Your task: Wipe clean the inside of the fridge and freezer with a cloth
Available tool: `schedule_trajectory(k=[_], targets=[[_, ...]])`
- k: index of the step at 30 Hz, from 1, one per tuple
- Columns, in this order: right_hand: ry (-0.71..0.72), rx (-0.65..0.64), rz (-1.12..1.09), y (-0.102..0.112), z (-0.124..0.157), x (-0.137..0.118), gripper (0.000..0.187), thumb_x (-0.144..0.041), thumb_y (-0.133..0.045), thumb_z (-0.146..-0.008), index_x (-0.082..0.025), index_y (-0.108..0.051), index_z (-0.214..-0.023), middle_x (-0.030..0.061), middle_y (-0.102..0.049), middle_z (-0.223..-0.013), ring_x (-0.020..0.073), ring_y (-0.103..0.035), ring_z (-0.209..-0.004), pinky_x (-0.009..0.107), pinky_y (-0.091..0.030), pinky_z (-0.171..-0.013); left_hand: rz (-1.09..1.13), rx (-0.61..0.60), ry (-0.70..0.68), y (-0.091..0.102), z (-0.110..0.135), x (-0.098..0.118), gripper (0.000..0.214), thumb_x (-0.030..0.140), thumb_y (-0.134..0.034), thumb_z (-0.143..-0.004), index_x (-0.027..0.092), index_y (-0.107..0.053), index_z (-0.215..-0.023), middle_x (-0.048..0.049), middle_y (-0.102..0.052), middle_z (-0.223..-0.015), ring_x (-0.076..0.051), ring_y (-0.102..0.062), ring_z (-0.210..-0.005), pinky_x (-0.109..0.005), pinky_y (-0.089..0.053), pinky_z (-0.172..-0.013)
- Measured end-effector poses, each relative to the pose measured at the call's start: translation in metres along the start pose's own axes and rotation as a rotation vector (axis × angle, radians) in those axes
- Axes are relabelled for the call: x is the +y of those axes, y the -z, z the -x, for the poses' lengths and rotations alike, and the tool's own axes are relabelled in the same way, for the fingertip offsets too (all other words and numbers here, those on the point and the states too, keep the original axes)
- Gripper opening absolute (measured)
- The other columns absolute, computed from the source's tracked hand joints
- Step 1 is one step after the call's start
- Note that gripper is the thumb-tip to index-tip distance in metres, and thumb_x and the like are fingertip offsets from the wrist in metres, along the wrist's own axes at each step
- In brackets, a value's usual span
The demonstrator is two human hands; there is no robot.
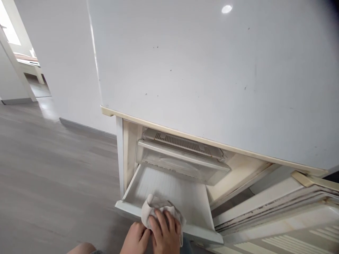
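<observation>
A crumpled white cloth (pixel 156 206) is bunched over the front lip of a pulled-out white drawer (pixel 182 195). My right hand (pixel 165 233) lies over the cloth with bent fingers, pressing and gripping it. Close against it, my left hand (pixel 135 239) is curled at the cloth's lower left edge; its fingertips are hidden. Ribbed lines run along the drawer's bare floor. Behind and above it, a clear-fronted drawer (pixel 182 162) sits inside the cream fridge compartment, below a vented grille (pixel 182 141).
A large white panel (pixel 201 70) with small dark marks rises above the compartment. On the right the lower door (pixel 270 208) stands open, its seal stained dark. Grey wood-look floor (pixel 58 176) spreads left, and my knee (pixel 82 248) shows at the bottom.
</observation>
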State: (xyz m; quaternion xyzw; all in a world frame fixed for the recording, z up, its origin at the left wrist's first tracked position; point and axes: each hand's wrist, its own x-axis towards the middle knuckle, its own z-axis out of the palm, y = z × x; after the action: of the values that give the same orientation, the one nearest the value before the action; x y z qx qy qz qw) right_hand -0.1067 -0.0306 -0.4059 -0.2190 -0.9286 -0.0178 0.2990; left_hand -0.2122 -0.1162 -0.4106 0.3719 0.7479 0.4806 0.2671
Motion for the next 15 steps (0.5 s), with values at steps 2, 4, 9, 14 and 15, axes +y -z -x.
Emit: schedule_trajectory(k=[2, 4, 9, 14, 15], targets=[[0.004, 0.294, -0.059, -0.01, -0.015, -0.014, 0.029, -0.035, -0.04, -0.098, -0.034, -0.069, -0.1, -0.001, -0.072, -0.109, 0.0253, -0.061, -0.101, 0.042, -0.039, -0.084, -0.049, -0.093, 0.04, 0.015, -0.001, 0.004, 0.035, 0.03, -0.036, -0.081, 0.023, -0.044, -0.048, -0.0024, -0.055, -0.05, -0.018, -0.052, -0.054, -0.03, -0.037, -0.061], [0.018, 0.41, -0.111, -0.012, -0.028, -0.02, 0.033, -0.034, -0.037, -0.1, -0.03, -0.069, -0.093, -0.0016, -0.073, -0.104, 0.0229, -0.06, -0.096, 0.04, -0.036, -0.083, -0.098, -0.102, 0.098, 0.026, -0.001, 0.004, 0.033, 0.027, -0.033, -0.082, 0.021, -0.051, -0.054, -0.0017, -0.056, -0.051, -0.018, -0.054, -0.055, -0.028, -0.037, -0.061], [0.102, 0.445, -0.127, 0.005, -0.03, 0.0, 0.037, -0.027, -0.033, -0.101, -0.031, -0.07, -0.099, -0.0038, -0.074, -0.105, 0.0202, -0.061, -0.096, 0.037, -0.035, -0.082, -0.117, -0.051, 0.099, 0.032, 0.001, -0.004, 0.036, 0.037, -0.038, -0.087, 0.018, -0.065, -0.072, -0.005, -0.07, -0.073, -0.021, -0.064, -0.072, -0.026, -0.043, -0.068], [0.121, 0.369, 0.04, 0.026, 0.008, 0.055, 0.034, -0.016, -0.041, -0.094, -0.033, -0.069, -0.102, -0.0043, -0.075, -0.102, 0.0195, -0.065, -0.095, 0.035, -0.038, -0.08, -0.054, -0.021, 0.118, 0.023, 0.003, -0.01, 0.052, 0.062, -0.039, -0.088, 0.019, -0.065, -0.075, -0.0059, -0.071, -0.075, -0.022, -0.065, -0.076, -0.026, -0.045, -0.07], [0.117, 0.368, 0.1, 0.03, 0.019, 0.068, 0.034, -0.015, -0.042, -0.092, -0.032, -0.069, -0.102, -0.0029, -0.075, -0.1, 0.0201, -0.065, -0.093, 0.036, -0.038, -0.08, -0.053, -0.004, 0.129, 0.02, 0.003, -0.012, 0.054, 0.065, -0.038, -0.088, 0.02, -0.064, -0.074, -0.006, -0.071, -0.075, -0.022, -0.065, -0.075, -0.026, -0.045, -0.069]])
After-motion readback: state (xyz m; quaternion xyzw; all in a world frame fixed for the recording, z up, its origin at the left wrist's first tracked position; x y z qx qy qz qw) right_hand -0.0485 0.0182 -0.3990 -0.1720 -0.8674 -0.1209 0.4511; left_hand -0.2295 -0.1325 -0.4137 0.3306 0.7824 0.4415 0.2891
